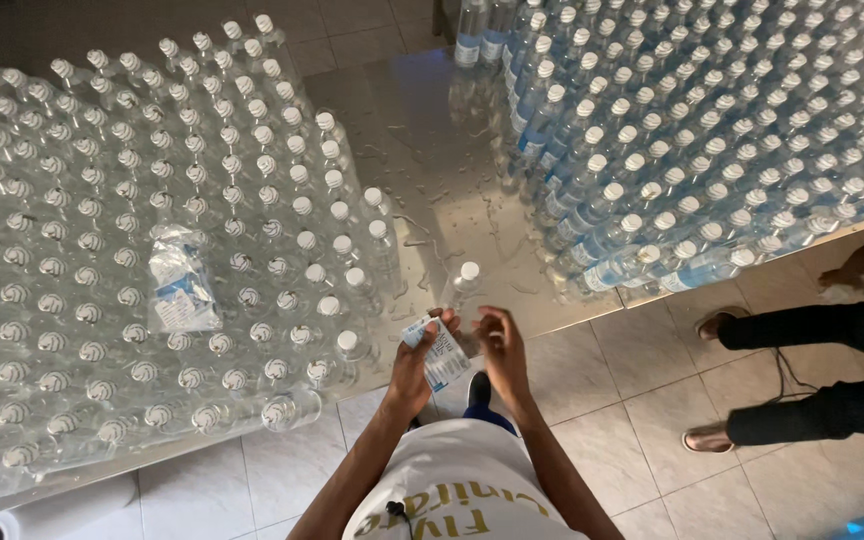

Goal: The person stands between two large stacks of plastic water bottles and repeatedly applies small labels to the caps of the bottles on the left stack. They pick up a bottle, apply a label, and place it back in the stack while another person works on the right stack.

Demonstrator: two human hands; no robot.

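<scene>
My left hand (pixel 414 368) pinches a blue-and-white label sleeve (pixel 438 350) at the near edge of the steel table (pixel 422 150). A clear plastic bottle with a white cap (pixel 466 284) stands just beyond it, partly behind the sleeve. My right hand (pixel 501 349) hovers beside the sleeve and the bottle with fingers curled apart, not clearly gripping either. Both forearms reach up from the bottom of the view.
Several unlabelled capped bottles (pixel 132 220) crowd the table's left, with a clear bag of labels (pixel 180 282) lying on them. Labelled bottles (pixel 712 130) fill the right side. The wet strip between is bare. Another person's legs and sandalled feet (pixel 812 380) are at right on the tiled floor.
</scene>
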